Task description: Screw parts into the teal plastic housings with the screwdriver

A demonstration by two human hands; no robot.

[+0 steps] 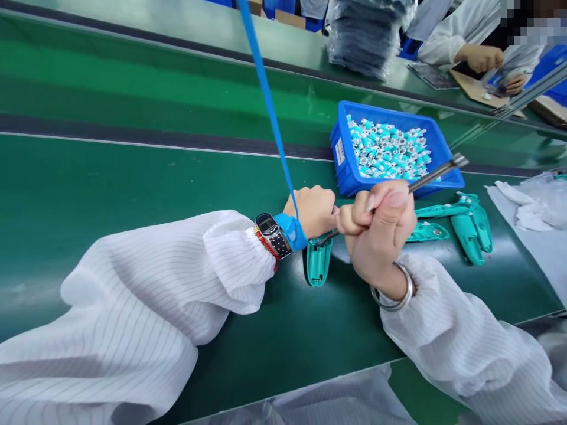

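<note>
My left hand (313, 209) is curled shut on a teal plastic shell piece (318, 262) that stands on the green belt (133, 183). A watch and a blue wrist strap with a cord (266, 88) sit on that wrist. My right hand (381, 227) is closed in a fist around metal tweezers (436, 171). The tweezers' tips point down and left toward the shell, close to my left fingers. The tips themselves are hidden between my hands.
A blue bin (349, 174) of small teal and white parts stands just beyond my hands. Several teal shell pieces (469, 227) lie to the right, beside white cloths (531, 206). Another person's hands (482, 58) work at the far bench, near wrapped dark stacks (367, 35).
</note>
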